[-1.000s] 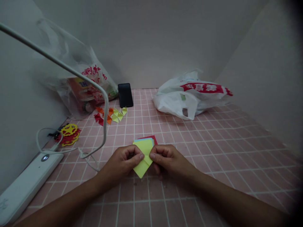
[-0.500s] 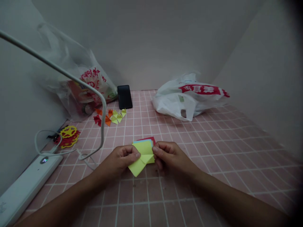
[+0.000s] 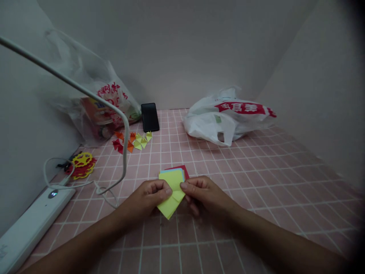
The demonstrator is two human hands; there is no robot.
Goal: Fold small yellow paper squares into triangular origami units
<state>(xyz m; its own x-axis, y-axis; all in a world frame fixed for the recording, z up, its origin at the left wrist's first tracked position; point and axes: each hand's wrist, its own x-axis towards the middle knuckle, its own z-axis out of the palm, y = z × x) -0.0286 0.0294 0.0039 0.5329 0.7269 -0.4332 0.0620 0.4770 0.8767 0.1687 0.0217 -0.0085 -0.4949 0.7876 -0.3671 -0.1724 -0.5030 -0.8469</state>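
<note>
Both my hands pinch a folded piece of yellow paper (image 3: 172, 204) just above the pink tiled tabletop (image 3: 242, 182). My left hand (image 3: 148, 198) grips its left side with fingers curled. My right hand (image 3: 203, 193) holds its right edge between thumb and forefinger. Right behind the folded piece lies a small stack of coloured paper squares (image 3: 174, 176), yellow on top with blue and red edges showing.
Several small folded orange, red and yellow paper pieces (image 3: 132, 140) lie by a black phone (image 3: 149, 116). A clear plastic bag (image 3: 94, 102) stands at the back left, a white plastic bag (image 3: 228, 116) at the back right. A white lamp base (image 3: 31, 224) with cable and red-yellow paper cutouts (image 3: 81, 164) are on the left.
The folded yellow paper has been turned and shifted slightly between my fingers. Both hands stayed in about the same place.
</note>
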